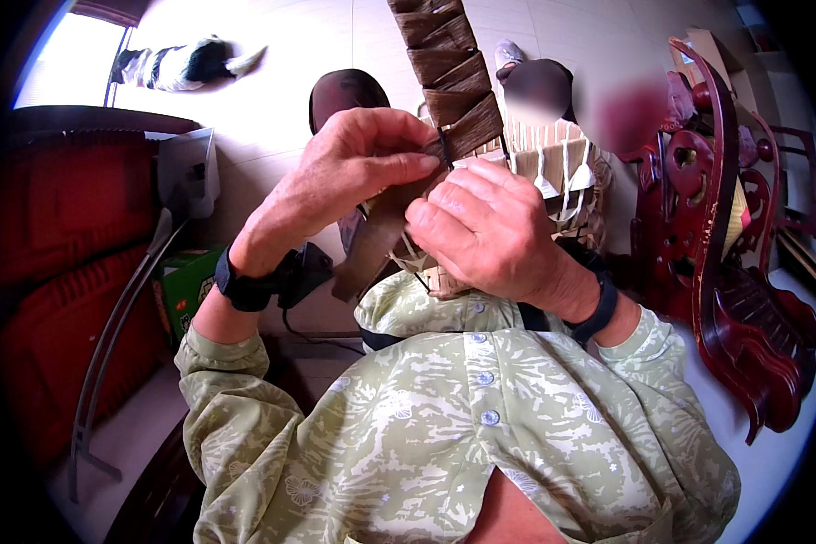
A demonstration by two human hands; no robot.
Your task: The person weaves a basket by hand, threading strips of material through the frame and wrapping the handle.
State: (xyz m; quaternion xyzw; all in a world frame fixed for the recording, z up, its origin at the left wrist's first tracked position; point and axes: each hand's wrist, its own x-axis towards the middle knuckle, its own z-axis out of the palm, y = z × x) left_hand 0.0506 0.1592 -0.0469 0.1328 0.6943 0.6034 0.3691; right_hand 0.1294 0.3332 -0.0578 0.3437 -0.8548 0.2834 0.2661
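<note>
A long band (444, 63), wrapped in overlapping folds of flat brown strip, rises away from me between thin dark rods. My left hand (358, 163) pinches the brown strip (374, 238) beside the band's near end, thumb against fingertips. Below that hand, a loose length of strip hangs down to the left. My right hand (485, 227) is closed in a fist at the band's lower right edge; its fingers hide whatever they hold. Behind and beneath it, in part covered, is a pale woven piece (567, 172) with white cords.
Two dark rounded shapes (346, 98) flank the band. A carved red wooden chair (698, 208) stands at right. To the left are red cushions (72, 227), a curved metal frame (127, 317) and a green box (190, 288). A black-and-white animal (186, 66) lies on the tiled floor.
</note>
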